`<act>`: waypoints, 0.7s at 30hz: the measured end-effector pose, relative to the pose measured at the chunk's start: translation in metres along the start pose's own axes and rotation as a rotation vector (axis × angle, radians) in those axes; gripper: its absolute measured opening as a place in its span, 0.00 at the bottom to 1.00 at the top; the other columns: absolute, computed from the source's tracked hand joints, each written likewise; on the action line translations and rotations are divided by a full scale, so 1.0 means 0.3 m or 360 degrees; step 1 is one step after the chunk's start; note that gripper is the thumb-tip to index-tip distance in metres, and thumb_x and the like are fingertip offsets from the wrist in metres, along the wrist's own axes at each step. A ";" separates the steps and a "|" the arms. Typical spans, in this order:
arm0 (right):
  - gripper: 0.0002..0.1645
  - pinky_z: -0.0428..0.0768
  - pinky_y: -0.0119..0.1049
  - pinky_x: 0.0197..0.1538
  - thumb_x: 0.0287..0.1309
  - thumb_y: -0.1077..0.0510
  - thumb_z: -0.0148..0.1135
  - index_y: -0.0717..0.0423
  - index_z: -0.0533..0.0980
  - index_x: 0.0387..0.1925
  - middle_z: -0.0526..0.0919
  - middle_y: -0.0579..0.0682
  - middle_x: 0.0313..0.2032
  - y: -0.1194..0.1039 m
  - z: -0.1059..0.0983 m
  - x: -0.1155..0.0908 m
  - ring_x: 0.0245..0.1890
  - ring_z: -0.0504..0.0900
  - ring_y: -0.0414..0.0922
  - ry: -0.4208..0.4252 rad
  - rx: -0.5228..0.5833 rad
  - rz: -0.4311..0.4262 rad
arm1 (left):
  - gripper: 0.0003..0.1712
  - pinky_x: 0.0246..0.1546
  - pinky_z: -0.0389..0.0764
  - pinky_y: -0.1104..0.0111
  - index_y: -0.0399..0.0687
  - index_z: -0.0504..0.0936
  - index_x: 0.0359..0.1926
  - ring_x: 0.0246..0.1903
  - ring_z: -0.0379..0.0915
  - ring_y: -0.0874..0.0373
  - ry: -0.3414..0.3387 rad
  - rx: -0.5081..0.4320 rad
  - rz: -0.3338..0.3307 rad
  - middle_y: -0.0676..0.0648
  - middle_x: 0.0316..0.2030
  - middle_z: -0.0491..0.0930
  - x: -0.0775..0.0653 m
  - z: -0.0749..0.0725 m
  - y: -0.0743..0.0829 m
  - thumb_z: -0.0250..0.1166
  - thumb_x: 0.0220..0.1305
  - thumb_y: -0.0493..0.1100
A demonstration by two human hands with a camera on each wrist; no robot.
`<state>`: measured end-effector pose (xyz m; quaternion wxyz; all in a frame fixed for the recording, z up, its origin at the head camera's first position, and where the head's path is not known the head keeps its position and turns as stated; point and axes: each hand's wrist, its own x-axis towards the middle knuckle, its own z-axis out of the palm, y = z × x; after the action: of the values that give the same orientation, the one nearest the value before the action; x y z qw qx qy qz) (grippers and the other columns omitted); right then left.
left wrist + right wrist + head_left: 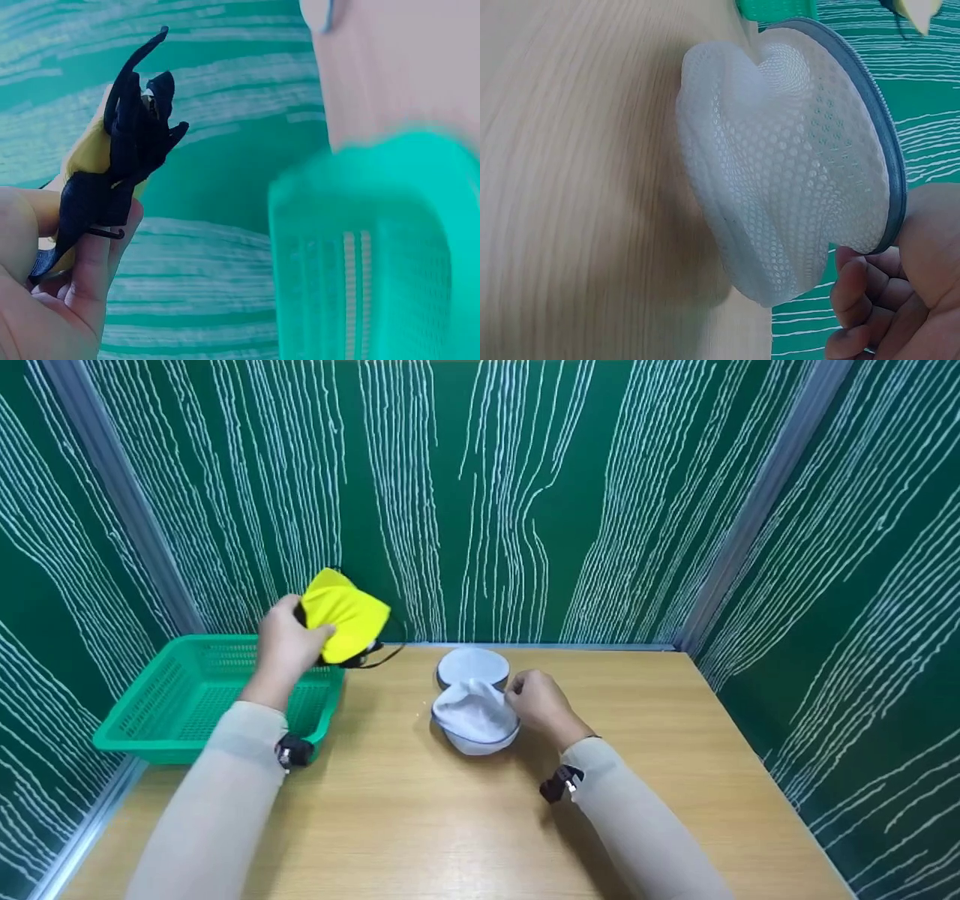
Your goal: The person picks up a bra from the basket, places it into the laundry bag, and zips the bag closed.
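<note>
My left hand (289, 641) grips a folded yellow bra (341, 615) with black straps, held up above the right end of the green basket. In the left wrist view the bra's black straps (135, 142) stick up past the fingers. Towards the middle of the table a white mesh laundry bag (480, 716) stands with its round lid (472, 666) folded back. My right hand (544, 705) pinches the bag's right edge with curled fingers. A dark zipper rim (881, 127) runs round the mesh in the right wrist view; the fingertips are partly hidden behind it.
The green plastic basket (124, 741) sits on the left of the wooden table (450, 825). Green walls (577, 510) with white wavy lines enclose the table at the back and sides. Black cameras (559, 784) are strapped on both wrists.
</note>
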<state>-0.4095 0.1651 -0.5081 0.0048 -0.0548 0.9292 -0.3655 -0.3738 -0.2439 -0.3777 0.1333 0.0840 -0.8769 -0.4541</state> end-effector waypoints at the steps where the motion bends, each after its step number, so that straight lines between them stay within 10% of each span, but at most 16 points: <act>1: 0.12 0.83 0.38 0.39 0.76 0.62 0.62 0.54 0.85 0.33 0.87 0.51 0.35 0.000 0.001 0.000 0.37 0.84 0.48 -0.0004 0.0007 0.0008 | 0.37 0.69 0.87 0.44 0.40 0.70 0.81 0.67 0.78 0.38 -0.0009 -0.0022 0.0005 0.33 0.72 0.78 -0.006 0.016 0.009 0.74 0.78 0.41; 21: 0.10 0.82 0.36 0.38 0.74 0.61 0.63 0.54 0.86 0.34 0.87 0.50 0.35 -0.013 0.019 -0.004 0.36 0.83 0.47 -0.0022 -0.0075 -0.0021 | 0.31 0.64 0.89 0.50 0.50 0.76 0.77 0.58 0.81 0.45 -0.0448 -0.0006 0.0149 0.42 0.64 0.83 -0.123 0.491 0.048 0.74 0.78 0.36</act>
<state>-0.4077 0.1585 -0.5095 0.0075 -0.0637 0.9371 -0.3431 -0.3849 -0.1117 -0.4531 0.0301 -0.0217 -0.8890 -0.4565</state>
